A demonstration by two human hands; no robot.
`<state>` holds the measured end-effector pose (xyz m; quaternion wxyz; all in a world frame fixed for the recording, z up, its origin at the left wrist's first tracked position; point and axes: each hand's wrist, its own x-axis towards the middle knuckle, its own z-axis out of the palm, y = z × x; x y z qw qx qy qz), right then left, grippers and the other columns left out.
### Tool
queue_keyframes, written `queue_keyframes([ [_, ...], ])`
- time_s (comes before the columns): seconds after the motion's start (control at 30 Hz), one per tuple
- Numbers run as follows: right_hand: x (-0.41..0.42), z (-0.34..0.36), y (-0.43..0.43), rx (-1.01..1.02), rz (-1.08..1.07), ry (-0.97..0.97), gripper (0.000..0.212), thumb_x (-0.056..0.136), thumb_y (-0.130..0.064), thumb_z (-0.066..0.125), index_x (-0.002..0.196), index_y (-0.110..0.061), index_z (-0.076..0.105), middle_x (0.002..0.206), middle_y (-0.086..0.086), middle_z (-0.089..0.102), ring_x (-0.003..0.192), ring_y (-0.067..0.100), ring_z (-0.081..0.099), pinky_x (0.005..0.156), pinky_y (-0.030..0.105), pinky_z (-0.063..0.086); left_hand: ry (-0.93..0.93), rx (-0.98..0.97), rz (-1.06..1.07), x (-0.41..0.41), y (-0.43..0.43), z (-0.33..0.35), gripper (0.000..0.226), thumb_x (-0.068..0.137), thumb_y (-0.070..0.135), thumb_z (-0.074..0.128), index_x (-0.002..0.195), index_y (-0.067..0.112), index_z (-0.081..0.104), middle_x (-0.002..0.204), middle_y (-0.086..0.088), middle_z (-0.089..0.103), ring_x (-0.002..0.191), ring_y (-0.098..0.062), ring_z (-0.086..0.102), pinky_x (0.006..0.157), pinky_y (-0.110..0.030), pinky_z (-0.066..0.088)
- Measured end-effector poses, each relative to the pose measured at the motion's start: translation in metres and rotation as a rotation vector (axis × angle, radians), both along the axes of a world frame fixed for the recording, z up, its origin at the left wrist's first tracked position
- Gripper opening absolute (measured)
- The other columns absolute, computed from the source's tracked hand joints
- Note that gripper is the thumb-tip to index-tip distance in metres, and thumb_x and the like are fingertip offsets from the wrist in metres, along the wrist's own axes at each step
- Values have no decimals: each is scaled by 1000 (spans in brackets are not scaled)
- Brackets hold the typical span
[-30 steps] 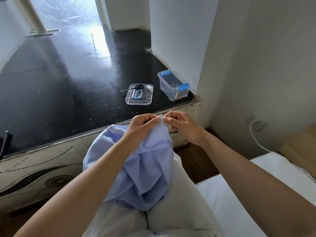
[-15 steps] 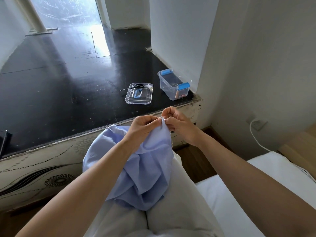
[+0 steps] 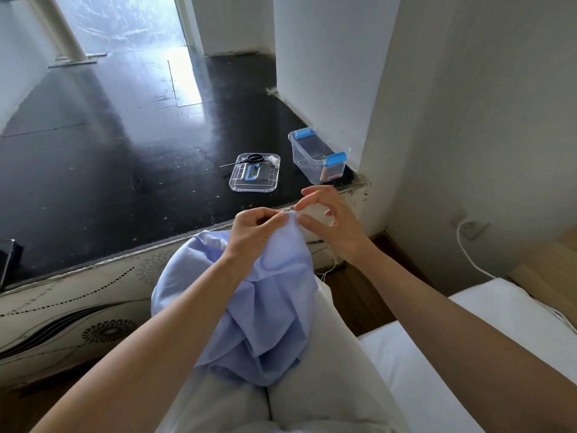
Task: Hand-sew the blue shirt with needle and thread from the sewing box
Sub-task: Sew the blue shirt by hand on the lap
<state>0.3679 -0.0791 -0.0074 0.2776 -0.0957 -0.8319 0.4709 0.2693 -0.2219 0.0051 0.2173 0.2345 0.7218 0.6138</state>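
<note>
One blue shirt (image 3: 265, 307) lies bunched on the person's lap, and two hands meet at its top edge. The left hand (image 3: 253, 232) holds a fold of the shirt in curled fingers. The right hand (image 3: 334, 223) has its thumb and first finger close together there, but I cannot tell if they pinch a needle. One thin thread (image 3: 331, 268) hangs below. On the dark ledge (image 3: 125, 182) sit one clear sewing box (image 3: 307, 165) with two blue clips and one lid (image 3: 239, 182). The lid holds one pair of scissors (image 3: 254, 157) and one white spool (image 3: 274, 159).

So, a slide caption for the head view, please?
Hand-sewing: left hand grips blue shirt; right hand works at its raised edge.
</note>
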Motion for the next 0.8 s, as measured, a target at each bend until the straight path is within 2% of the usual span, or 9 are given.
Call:
queue_keyframes([
  [0.2, -8, 0, -2, 111, -42, 82, 15, 84, -31, 71, 89, -42, 61, 115, -5, 55, 109, 2, 51, 95, 9, 39, 74, -23, -37, 5, 4, 1, 8, 86, 23, 73, 85, 15, 74, 73, 3, 67, 62, 0, 58, 57, -9, 45],
  [0.33, -9, 4, -7, 122, -18, 176, 3, 93, -29, 61, 96, -27, 61, 118, 2, 60, 109, 9, 55, 96, 18, 43, 124, -89, 40, 3, 5, -2, 9, 86, 24, 73, 80, 18, 74, 70, 1, 66, 60, -4, 52, 54, -12, 42],
  [0.4, -6, 17, -8, -120, -15, 221, 4, 101, -21, 50, 99, -23, 53, 115, 2, 66, 104, 18, 61, 93, 17, 46, 146, -127, 117, 1, 6, -4, 10, 87, 23, 72, 80, 17, 74, 67, 4, 64, 59, -5, 51, 51, -11, 40],
  [0.47, -2, 28, -2, -431, -149, 328, 10, 105, -20, 39, 98, -19, 47, 90, 1, 72, 87, 21, 68, 98, 29, 50, 172, -148, 176, -3, 5, -6, 10, 87, 23, 71, 80, 17, 74, 67, 5, 64, 61, -6, 52, 53, -12, 40],
  [0.5, 1, 34, 4, -643, -248, 412, 12, 105, -21, 38, 97, -16, 45, 73, -1, 67, 72, 17, 67, 92, 35, 54, 186, -153, 199, -5, 4, -7, 10, 87, 23, 71, 80, 16, 74, 67, 6, 64, 62, -6, 52, 55, -14, 41],
  [0.53, 5, 37, 13, -841, -382, 483, 15, 105, -23, 38, 95, -14, 43, 64, -3, 57, 58, 12, 58, 77, 33, 56, 199, -156, 222, -7, 3, -7, 10, 87, 23, 71, 80, 16, 74, 68, 6, 64, 63, -6, 53, 57, -16, 41],
  [0.6, 12, 39, 39, -1009, -698, 558, 18, 105, -24, 39, 90, -13, 39, 63, -4, 40, 49, 8, 38, 55, 23, 39, 243, -173, 264, -11, 1, -7, 11, 87, 24, 71, 80, 17, 73, 70, 5, 64, 64, -7, 55, 58, -15, 41],
  [0.7, 17, 34, 64, -792, -979, 495, 22, 99, -21, 39, 77, -19, 36, 68, -2, 36, 56, 11, 29, 55, 26, 27, 315, -212, 309, -15, 0, -8, 13, 87, 27, 70, 84, 15, 74, 74, 4, 65, 68, -9, 56, 59, -15, 42],
  [0.8, 14, 37, 54, -585, -752, 217, 16, 94, -23, 52, 78, -24, 49, 68, -7, 45, 58, 7, 39, 55, 23, 34, 325, -202, 320, -14, 3, -8, 13, 86, 27, 71, 85, 14, 75, 76, 3, 67, 71, -11, 58, 62, -18, 43],
])
